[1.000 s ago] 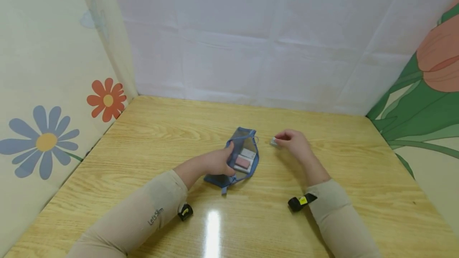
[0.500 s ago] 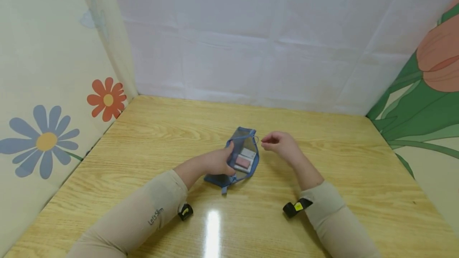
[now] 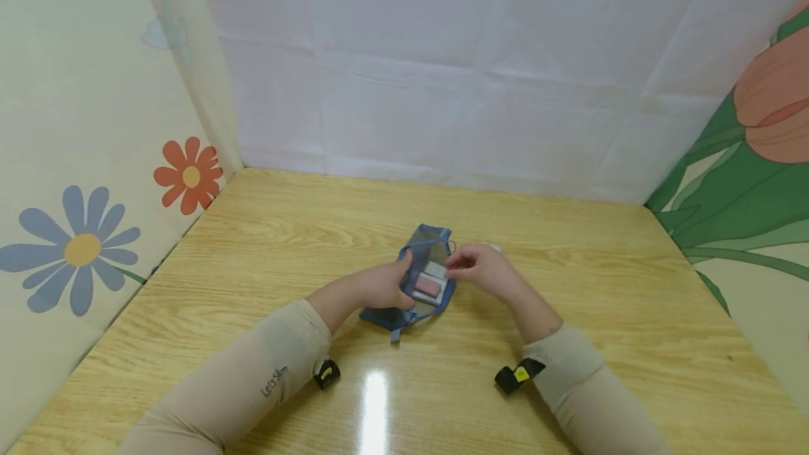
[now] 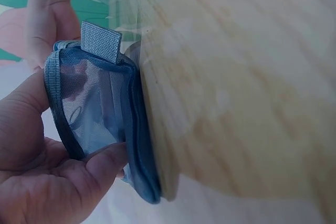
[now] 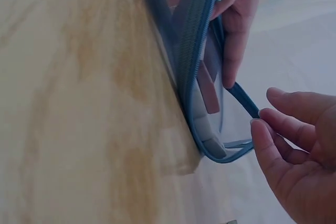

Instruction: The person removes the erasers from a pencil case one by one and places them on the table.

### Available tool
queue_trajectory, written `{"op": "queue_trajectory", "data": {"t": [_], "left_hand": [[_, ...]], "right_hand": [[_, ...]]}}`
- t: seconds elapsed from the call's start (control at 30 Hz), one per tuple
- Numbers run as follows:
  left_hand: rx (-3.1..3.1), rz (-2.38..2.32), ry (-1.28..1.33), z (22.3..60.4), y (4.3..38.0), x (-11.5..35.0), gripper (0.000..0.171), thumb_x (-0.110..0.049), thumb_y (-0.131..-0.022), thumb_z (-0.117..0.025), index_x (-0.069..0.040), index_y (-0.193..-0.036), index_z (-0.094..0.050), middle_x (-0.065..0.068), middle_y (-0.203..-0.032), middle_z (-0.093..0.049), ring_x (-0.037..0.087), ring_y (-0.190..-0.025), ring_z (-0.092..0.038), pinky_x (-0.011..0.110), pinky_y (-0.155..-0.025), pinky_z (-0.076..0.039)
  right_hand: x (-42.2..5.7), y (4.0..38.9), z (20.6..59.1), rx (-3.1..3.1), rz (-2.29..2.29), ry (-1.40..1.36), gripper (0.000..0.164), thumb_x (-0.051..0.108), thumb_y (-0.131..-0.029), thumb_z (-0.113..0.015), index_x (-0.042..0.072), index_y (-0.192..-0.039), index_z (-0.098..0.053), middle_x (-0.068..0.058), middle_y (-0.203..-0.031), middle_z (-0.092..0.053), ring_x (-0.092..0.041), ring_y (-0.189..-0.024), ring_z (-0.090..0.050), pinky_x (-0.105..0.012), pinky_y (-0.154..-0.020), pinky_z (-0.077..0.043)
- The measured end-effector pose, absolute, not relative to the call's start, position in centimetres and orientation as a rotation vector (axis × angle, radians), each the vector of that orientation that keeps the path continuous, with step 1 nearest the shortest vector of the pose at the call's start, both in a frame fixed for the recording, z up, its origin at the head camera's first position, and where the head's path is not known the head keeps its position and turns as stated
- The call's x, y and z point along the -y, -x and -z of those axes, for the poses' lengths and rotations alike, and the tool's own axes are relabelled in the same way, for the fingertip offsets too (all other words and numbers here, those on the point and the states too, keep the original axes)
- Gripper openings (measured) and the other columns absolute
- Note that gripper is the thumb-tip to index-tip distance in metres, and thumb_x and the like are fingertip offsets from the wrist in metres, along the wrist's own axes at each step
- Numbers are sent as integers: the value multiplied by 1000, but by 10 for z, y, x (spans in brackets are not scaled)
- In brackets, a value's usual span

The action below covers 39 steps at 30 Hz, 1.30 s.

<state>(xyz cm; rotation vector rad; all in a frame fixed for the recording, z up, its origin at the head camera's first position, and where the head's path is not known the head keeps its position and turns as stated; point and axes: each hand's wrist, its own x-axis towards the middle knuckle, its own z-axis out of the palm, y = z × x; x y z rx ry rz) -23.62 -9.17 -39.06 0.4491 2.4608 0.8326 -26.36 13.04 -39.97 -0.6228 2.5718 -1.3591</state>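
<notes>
A blue mesh zipper pouch [image 3: 409, 314] lies on the table, its mouth turned to the right. My left hand [image 3: 383, 285] grips its left side, with fingers curled over the edge. Inside show a pink eraser-like block [image 3: 428, 286] and white blocks [image 3: 435, 270]. At the pouch's right side is my right hand [image 3: 489, 274]. In the right wrist view, the fingertips of my right hand [image 5: 302, 142] meet the outer corner of the pouch rim [image 5: 244, 98] and seem to pinch it. A small white thing [image 3: 492, 247] is partly hidden behind that hand.
The pale wood table [image 3: 303, 230] reaches back to a hanging white cloth [image 3: 392, 111]. Flower-printed walls stand on both sides. Black straps are on both wrists.
My right hand has left the small white thing it was fingering and moved left and nearer to the pouch's rim. The left hand and the pouch have stayed in place.
</notes>
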Motion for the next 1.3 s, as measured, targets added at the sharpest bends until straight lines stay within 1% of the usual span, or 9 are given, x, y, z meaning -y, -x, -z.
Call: {"op": "queue_trajectory", "data": {"t": [0.2, 0.37, 0.47, 0.63, 0.73, 1.03, 1.3], "left_hand": [[-2470, -812, -461, 390, 236, 92, 99, -25, -80, -69, -3, -146, 3, 21, -146, -24, 28, -133, -27, 39, -109, -22], [-2479, -814, -476, 390, 234, 92, 100, -23, -79, -69, -3, -146, 3, 20, -147, -22, 28, -132, -28, 38, -108, -23], [-2481, -820, -479, 390, 234, 92, 100, -22, -79, -69, -3, -146, 3, 20, -147, -22, 27, -132, -28, 38, -108, -23], [-2482, -823, -483, 391, 234, 92, 100, -22, -79, -68, -3, -146, 3, 20, -147, -22, 27, -132, -28, 38, -108, -24], [-2478, -833, -482, 391, 234, 92, 100, -22, -79, -68, -3, -146, 4, 20, -147, -23, 27, -132, -28, 38, -108, -23], [-2476, -825, -476, 391, 234, 92, 99, -23, -80, -68, -4, -146, 3, 20, -147, -23, 28, -133, -27, 38, -109, -23], [-2474, -821, -468, 389, 233, 92, 99, -23, -80, -68, -4, -146, 4, 19, -148, -21, 27, -133, -26, 38, -109, -22]], "right_hand": [[-123, 260, 405, -2565, 1229, 680, 18, 16, -77, -73, 6, -92, -68, 0, -82, -66, -11, -75, -59, -26, -67, -50], [-119, 257, 407, -2547, 1195, 666, 18, 16, -76, -74, 9, -92, -68, 1, -82, -66, -12, -75, -59, -27, -66, -50], [-117, 256, 410, -2528, 1203, 663, 18, 16, -76, -73, 7, -92, -68, -1, -82, -65, -13, -75, -59, -27, -65, -50], [-115, 257, 414, -2502, 1209, 669, 17, 10, -76, -72, 5, -92, -68, -2, -81, -64, -13, -74, -58, -25, -64, -49], [-114, 258, 416, -2507, 1197, 660, 17, 8, -75, -72, 6, -92, -68, -2, -80, -64, -13, -73, -57, -25, -64, -49], [-111, 257, 417, -2579, 1107, 656, 16, 10, -73, -75, 8, -87, -67, 1, -78, -62, -12, -71, -56, -26, -62, -48], [-111, 254, 414, -2585, 1130, 613, 13, 6, -76, -70, 9, -88, -67, 0, -78, -61, -14, -70, -54, -27, -60, -47]]}}
